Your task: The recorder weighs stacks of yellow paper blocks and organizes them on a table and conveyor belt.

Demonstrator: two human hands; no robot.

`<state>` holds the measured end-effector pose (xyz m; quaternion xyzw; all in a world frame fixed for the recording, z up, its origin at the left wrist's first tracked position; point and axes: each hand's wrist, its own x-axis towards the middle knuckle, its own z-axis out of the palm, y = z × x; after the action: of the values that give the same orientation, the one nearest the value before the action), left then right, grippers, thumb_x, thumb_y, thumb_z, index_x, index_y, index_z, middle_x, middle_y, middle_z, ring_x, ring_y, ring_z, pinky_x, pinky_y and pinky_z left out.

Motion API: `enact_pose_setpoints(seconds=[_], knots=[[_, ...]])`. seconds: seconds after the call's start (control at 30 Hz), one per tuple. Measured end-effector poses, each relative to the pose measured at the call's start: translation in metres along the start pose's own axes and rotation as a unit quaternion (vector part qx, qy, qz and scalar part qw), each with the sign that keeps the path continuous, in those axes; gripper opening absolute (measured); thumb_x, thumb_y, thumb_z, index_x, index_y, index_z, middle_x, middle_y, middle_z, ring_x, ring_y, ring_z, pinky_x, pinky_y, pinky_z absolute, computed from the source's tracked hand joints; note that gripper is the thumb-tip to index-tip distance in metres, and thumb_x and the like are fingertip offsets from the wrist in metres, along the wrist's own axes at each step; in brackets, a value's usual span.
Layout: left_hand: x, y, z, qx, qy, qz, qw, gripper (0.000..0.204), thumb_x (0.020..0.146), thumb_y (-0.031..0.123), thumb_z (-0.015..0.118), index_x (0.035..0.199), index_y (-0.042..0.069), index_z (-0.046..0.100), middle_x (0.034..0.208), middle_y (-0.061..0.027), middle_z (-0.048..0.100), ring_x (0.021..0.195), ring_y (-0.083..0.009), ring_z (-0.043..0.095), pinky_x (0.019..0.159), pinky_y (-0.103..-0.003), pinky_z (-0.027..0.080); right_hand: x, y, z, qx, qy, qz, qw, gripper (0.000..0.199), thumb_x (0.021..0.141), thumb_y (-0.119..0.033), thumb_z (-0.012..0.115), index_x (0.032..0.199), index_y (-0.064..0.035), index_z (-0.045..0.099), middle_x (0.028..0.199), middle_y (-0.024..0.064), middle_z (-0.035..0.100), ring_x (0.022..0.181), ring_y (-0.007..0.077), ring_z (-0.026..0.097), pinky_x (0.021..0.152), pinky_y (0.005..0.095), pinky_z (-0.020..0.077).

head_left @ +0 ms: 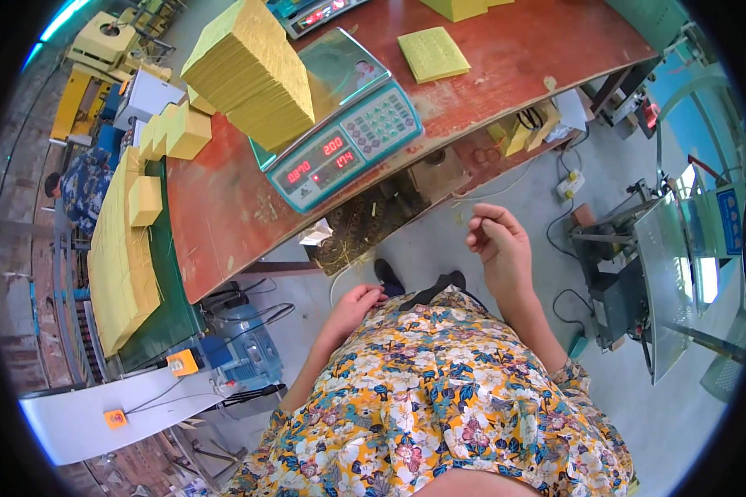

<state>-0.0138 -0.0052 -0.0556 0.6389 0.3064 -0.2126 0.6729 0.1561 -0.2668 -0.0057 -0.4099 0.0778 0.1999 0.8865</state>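
My right hand (506,253) is raised in front of the red table, its fingers curled in and the thumb pressed against them. Whether anything small is between them does not show. Lower down, my left hand (356,308) rests by the front of my flowered shirt (423,373), fingers bent together, tips partly hidden. A teal digital scale (348,145) with a lit red display stands on the table, beyond both hands. On its metal plate rises a tall stack of yellow paper sheets (249,74). A thinner yellow stack (433,55) lies to the scale's right.
The red table (224,199) has a lower shelf with a cardboard piece and loose bits. At left, yellow stacks (124,248) line a green bench beside a blue motor (253,348). A machine (630,273), cables and a power strip (570,184) occupy the right. A person in blue stands far left.
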Motion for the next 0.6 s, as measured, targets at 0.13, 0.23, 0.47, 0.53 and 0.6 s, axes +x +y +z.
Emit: enact_pose_setpoints(seconds=[0.13, 0.23, 0.47, 0.53, 0.6], knots=[[-0.011, 0.001, 0.015, 0.044, 0.012, -0.008, 0.999, 0.037, 0.105, 0.027, 0.056, 0.128, -0.001, 0.06, 0.116, -0.0116, 0.07, 0.103, -0.0156, 0.063, 0.091, -0.029, 0.05, -0.008, 0.0, -0.005, -0.004, -0.03, 0.042, 0.999, 0.022, 0.097, -0.003, 0.053, 0.113, -0.0023, 0.068, 0.092, 0.0045, 0.069, 0.074, 0.0131, 0.064, 0.068, 0.0256, 0.049], [-0.016, 0.017, 0.008, 0.053, 0.006, -0.004, 0.999, 0.038, 0.104, 0.029, 0.057, 0.129, 0.001, 0.061, 0.116, -0.0118, 0.07, 0.104, -0.0173, 0.066, 0.091, -0.031, 0.052, -0.013, -0.002, -0.007, 0.0, -0.043, 0.063, 0.997, 0.022, 0.097, -0.003, 0.053, 0.112, -0.0024, 0.068, 0.092, 0.0041, 0.069, 0.074, 0.0131, 0.065, 0.069, 0.0254, 0.0489], [-0.013, 0.094, -0.073, -0.087, 0.164, 0.167, 0.968, 0.038, 0.104, 0.028, 0.056, 0.127, -0.002, 0.059, 0.115, -0.0176, 0.072, 0.101, -0.0265, 0.071, 0.088, -0.04, 0.058, -0.018, -0.005, -0.012, -0.036, -0.036, 0.1, 0.994, 0.022, 0.097, -0.005, 0.053, 0.112, -0.0035, 0.068, 0.092, 0.0036, 0.069, 0.075, 0.0126, 0.065, 0.068, 0.0249, 0.0487], [-0.015, 0.11, -0.094, -0.133, 0.179, 0.185, 0.957, 0.037, 0.104, 0.028, 0.056, 0.126, -0.001, 0.06, 0.115, -0.0178, 0.071, 0.102, -0.0273, 0.071, 0.089, -0.041, 0.057, -0.016, -0.006, -0.014, -0.04, -0.029, 0.1, 0.994, 0.021, 0.097, -0.005, 0.053, 0.112, -0.0035, 0.068, 0.092, 0.0038, 0.069, 0.075, 0.0127, 0.065, 0.068, 0.0254, 0.0489], [-0.015, 0.125, -0.114, -0.164, 0.188, 0.202, 0.947, 0.036, 0.104, 0.029, 0.055, 0.125, -0.001, 0.06, 0.117, -0.0182, 0.07, 0.104, -0.028, 0.07, 0.091, -0.042, 0.057, -0.012, -0.005, -0.016, -0.038, -0.012, 0.097, 0.994, 0.021, 0.097, -0.006, 0.054, 0.111, -0.0039, 0.069, 0.092, 0.0042, 0.07, 0.074, 0.0124, 0.065, 0.068, 0.0259, 0.0497]])
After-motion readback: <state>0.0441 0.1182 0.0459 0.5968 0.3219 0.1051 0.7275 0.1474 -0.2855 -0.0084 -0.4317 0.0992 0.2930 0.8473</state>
